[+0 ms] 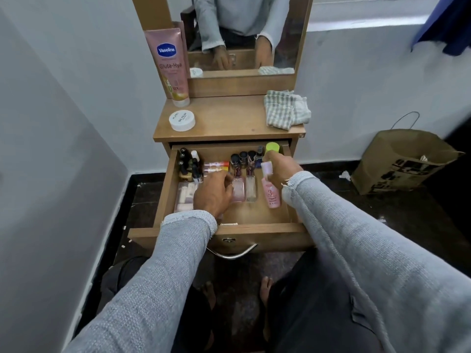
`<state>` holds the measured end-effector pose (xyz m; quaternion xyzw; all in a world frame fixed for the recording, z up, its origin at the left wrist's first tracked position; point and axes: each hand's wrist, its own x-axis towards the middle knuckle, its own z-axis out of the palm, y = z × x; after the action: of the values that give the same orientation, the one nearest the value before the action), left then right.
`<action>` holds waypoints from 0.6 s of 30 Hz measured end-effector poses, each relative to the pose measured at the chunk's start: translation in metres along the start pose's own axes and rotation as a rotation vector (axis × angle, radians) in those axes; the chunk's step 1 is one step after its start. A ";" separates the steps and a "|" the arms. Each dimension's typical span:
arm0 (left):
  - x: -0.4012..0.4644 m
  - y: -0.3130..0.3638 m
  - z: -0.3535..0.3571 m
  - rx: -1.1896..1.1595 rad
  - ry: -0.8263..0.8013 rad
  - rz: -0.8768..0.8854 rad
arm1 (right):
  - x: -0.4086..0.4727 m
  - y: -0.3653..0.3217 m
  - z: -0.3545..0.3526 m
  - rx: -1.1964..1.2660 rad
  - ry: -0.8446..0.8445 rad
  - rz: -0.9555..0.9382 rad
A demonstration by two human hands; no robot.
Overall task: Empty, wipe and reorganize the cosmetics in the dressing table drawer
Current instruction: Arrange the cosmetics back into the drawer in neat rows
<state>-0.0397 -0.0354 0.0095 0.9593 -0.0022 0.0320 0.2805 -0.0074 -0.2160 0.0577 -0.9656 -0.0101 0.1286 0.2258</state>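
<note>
The dressing table (224,118) and drawer (254,215) are looking like matt wood laminate, the handle (232,253) shiny metal, the cloth (285,109) soft woven cotton, the tube (169,64) glossy plastic, the bag (400,161) matt brown paper.

The head camera is looking forward and steeply down from close above the open drawer (229,228), with the mirror (244,34) showing beyond it.

The wooden table (224,118) carries a striped cloth (286,109) at its right back corner, and well apart to the cloth's left, a white round jar (182,120) with a pink Vaseline tube (169,64) standing upright just behind the jar against the mirror frame.
</note>
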 end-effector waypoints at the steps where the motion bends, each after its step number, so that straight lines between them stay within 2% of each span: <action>1: 0.000 0.000 0.001 0.009 0.001 0.004 | 0.001 -0.001 0.002 -0.023 0.005 0.016; 7: 0.002 -0.003 0.003 0.013 0.020 0.018 | 0.003 -0.006 0.012 -0.065 0.092 0.074; 15: 0.004 -0.004 0.007 0.006 0.037 0.026 | -0.011 0.002 0.019 -0.286 -0.135 -0.125; 18: 0.004 -0.003 0.007 0.003 0.034 0.029 | -0.021 0.004 0.029 -0.388 -0.162 -0.153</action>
<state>-0.0351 -0.0365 0.0018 0.9589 -0.0113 0.0523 0.2788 -0.0351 -0.2087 0.0356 -0.9739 -0.1261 0.1839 0.0435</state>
